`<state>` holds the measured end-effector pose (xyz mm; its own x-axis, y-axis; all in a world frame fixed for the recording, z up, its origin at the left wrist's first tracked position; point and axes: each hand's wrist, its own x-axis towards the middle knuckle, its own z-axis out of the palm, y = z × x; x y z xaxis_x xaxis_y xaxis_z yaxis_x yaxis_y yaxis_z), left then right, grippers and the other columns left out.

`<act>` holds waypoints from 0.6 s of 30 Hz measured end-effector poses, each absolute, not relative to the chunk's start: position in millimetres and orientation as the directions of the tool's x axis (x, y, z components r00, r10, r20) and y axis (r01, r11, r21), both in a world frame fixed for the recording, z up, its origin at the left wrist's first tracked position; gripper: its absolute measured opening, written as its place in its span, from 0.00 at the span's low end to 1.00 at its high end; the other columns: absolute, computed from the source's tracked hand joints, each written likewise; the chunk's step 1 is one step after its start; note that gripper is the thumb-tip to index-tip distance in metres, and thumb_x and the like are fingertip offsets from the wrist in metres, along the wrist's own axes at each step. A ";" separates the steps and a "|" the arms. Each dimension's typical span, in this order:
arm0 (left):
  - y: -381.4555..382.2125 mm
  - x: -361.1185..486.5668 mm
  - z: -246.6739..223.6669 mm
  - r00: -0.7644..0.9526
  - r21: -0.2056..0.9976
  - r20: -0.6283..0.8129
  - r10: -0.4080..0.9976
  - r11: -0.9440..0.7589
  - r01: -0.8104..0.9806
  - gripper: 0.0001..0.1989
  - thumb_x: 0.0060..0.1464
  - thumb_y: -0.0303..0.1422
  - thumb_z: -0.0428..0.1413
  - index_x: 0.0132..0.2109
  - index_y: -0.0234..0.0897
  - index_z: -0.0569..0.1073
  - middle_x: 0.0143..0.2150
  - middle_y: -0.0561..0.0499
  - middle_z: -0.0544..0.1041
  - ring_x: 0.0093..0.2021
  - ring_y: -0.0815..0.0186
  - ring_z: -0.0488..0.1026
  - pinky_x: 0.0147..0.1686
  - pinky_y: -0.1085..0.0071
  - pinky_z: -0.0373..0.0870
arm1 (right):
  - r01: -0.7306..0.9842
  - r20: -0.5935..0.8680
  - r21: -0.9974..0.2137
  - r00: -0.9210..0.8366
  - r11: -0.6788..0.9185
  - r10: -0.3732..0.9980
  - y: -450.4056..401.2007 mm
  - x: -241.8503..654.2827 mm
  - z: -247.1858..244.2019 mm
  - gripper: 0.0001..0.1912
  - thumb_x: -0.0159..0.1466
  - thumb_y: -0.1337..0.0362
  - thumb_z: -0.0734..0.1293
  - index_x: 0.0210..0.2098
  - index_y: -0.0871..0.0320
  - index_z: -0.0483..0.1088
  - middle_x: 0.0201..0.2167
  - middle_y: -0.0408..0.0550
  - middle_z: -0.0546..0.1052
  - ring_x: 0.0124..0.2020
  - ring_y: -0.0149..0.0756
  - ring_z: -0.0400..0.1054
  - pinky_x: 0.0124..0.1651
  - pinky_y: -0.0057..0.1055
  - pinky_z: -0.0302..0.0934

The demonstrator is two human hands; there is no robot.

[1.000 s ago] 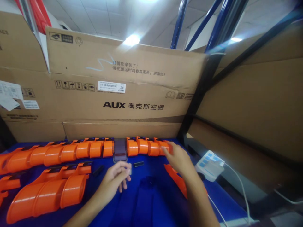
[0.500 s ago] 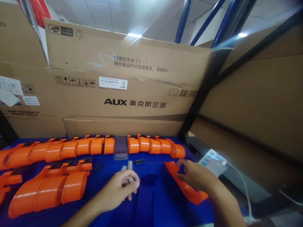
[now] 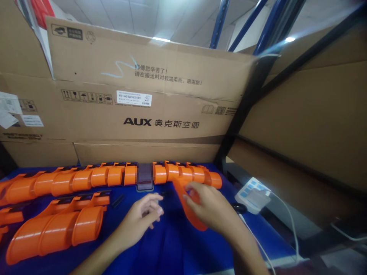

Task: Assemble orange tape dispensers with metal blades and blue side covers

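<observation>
An orange curved plastic part (image 3: pixel 190 214) is in my right hand (image 3: pixel 203 200), whose fingers grip its upper right edge. The part tilts from upper left to lower right above the blue surface. To the left, my left hand (image 3: pixel 147 212) hovers with its fingers loosely curled and apart, and nothing shows between them. Behind the hands a long row of orange ring-shaped parts (image 3: pixel 83 180) with black strips runs along the back. A group of larger orange parts (image 3: pixel 59 231) lies at the left front.
A phone-like device (image 3: pixel 145 187) stands within the row. Black strips (image 3: pixel 117 201) lie on the blue table (image 3: pixel 212 248). At the right are a white power strip (image 3: pixel 252 194) and white cables. Cardboard (image 3: pixel 160 91) walls the back, beside a dark rack post (image 3: pixel 243 110).
My right hand has moved left with the orange part, away from the right side and closer to my left hand. The view has shifted slightly.
</observation>
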<state>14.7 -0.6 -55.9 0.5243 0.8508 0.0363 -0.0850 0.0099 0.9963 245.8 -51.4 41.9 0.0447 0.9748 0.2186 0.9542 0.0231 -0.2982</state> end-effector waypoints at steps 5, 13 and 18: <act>1.6 14.6 -52.7 0.428 0.943 0.037 0.903 0.111 -0.314 0.34 0.56 0.43 0.65 0.66 0.42 0.67 0.55 0.40 0.80 0.52 0.50 0.77 0.43 0.62 0.75 | 0.822 0.381 -0.474 -0.130 0.314 0.916 -43.1 192.5 45.1 0.07 0.66 0.60 0.66 0.40 0.54 0.76 0.42 0.49 0.83 0.43 0.45 0.76 0.46 0.37 0.65; 9.1 12.3 -40.3 0.183 0.816 -0.092 0.979 0.179 -0.550 0.23 0.58 0.46 0.61 0.55 0.38 0.76 0.53 0.43 0.82 0.51 0.52 0.80 0.46 0.62 0.76 | 0.419 0.387 -0.740 -0.377 0.527 0.842 -8.6 180.5 42.8 0.14 0.74 0.60 0.59 0.51 0.53 0.73 0.47 0.47 0.81 0.44 0.38 0.75 0.46 0.33 0.68; 8.9 6.6 -26.4 0.129 0.713 -0.213 0.969 0.244 -0.657 0.16 0.57 0.43 0.60 0.44 0.34 0.79 0.33 0.46 0.84 0.31 0.59 0.81 0.32 0.67 0.77 | 0.710 0.212 -0.515 -0.437 0.480 0.874 17.5 206.6 31.6 0.13 0.73 0.61 0.61 0.46 0.56 0.76 0.34 0.45 0.81 0.33 0.34 0.75 0.35 0.28 0.64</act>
<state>6.6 8.9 -26.4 0.1288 0.9686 -0.2128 -0.6574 0.2440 0.7130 206.6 17.5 31.6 -0.4368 0.8742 0.2122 0.7104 0.4800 -0.5147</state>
